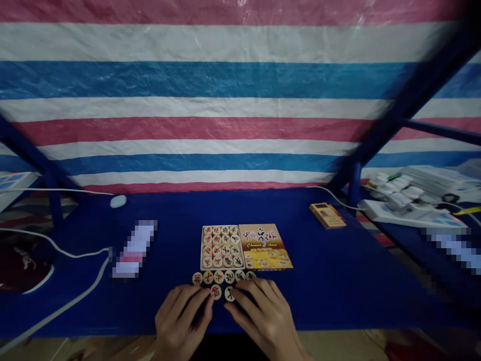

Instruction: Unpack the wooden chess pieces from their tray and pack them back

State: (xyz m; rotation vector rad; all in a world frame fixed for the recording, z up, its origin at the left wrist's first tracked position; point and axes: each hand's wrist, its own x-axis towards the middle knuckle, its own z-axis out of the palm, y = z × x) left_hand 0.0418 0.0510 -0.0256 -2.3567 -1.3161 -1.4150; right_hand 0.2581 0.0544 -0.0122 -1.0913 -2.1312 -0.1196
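Note:
My left hand (183, 313) is at the front of the table, its thumb and index finger closed on the left edge of a round Chinese chess piece (215, 292) with a red character. Between the thumb and index finger of my right hand (265, 313) is a piece with a black character (229, 294). Just beyond my fingertips runs a row of several pieces (218, 277); my right fingers partly cover its right end. Behind that row sits an open white box (202, 250) filled with rows of red and black pieces. The printed Chinese chess lid (266, 246) lies against its right side.
A blurred-out phone (135, 248) lies to the left, near white cables (86, 291) and a dark red shoe (24, 268). At the back are a small white case (118, 201) and a tan carton (326, 215). Blue frame bars (379, 120) slant up at both sides before a striped tarp (225, 135).

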